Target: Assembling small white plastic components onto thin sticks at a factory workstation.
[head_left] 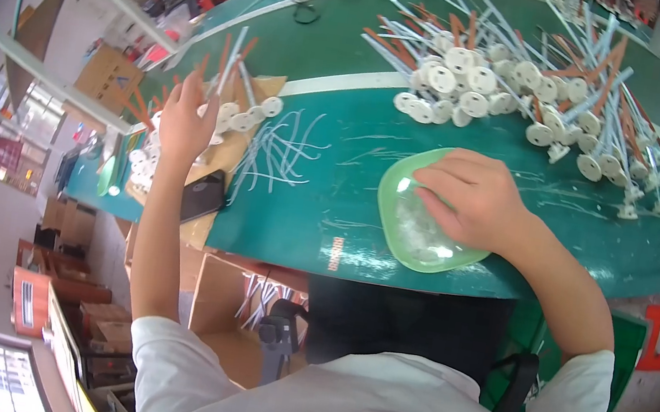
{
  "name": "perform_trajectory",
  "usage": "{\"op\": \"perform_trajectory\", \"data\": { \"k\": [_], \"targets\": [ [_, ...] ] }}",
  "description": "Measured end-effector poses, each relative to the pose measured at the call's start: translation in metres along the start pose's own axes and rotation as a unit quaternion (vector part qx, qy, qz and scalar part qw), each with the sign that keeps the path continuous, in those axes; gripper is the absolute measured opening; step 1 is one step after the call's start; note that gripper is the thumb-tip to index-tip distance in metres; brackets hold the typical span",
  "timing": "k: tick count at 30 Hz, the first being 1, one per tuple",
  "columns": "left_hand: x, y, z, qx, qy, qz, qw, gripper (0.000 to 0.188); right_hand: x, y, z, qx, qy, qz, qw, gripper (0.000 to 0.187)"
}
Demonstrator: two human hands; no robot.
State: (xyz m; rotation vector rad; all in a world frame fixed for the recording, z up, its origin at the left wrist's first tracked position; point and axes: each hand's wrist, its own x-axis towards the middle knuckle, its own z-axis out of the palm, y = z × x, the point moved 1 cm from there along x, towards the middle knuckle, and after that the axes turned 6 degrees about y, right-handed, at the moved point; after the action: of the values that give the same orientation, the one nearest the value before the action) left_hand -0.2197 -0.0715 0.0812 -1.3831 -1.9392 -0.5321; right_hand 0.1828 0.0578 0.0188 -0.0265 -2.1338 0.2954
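At the left, my left hand (188, 120) is among a pile of white round-based parts (242, 120) with grey and brown leads. Its fingers are bent together by the leads; whatever they grip is hidden. My right hand (478, 200) reaches into a light green dish (389, 206) near the table's front edge. Thumb and fingertips are pinched low inside it, over small pale contents (419, 229) too fine to name. What the pinch holds cannot be made out. Loose white ties or thin wires (280, 153) lie between the two hands.
A large heap of similar white parts (457, 81) lies at the back right of the green table (301, 231). Beside the left pile, a dark phone (203, 195) rests on cardboard. An open carton (216, 295) stands below the edge. People sit far off at the upper left.
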Motion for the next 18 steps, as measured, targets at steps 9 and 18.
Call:
{"op": "perform_trajectory", "data": {
  "k": [9,18],
  "targets": [
    [0.016,0.176,0.049,-0.379,-0.035,0.074,0.922,0.030,-0.007,0.010,-0.001,-0.009,0.011,0.004,1.000,0.016],
    [-0.015,0.221,0.085,-0.467,-0.066,0.004,0.882,0.039,-0.005,0.024,-0.008,-0.054,0.075,0.054,0.994,0.015]
  ]
}}
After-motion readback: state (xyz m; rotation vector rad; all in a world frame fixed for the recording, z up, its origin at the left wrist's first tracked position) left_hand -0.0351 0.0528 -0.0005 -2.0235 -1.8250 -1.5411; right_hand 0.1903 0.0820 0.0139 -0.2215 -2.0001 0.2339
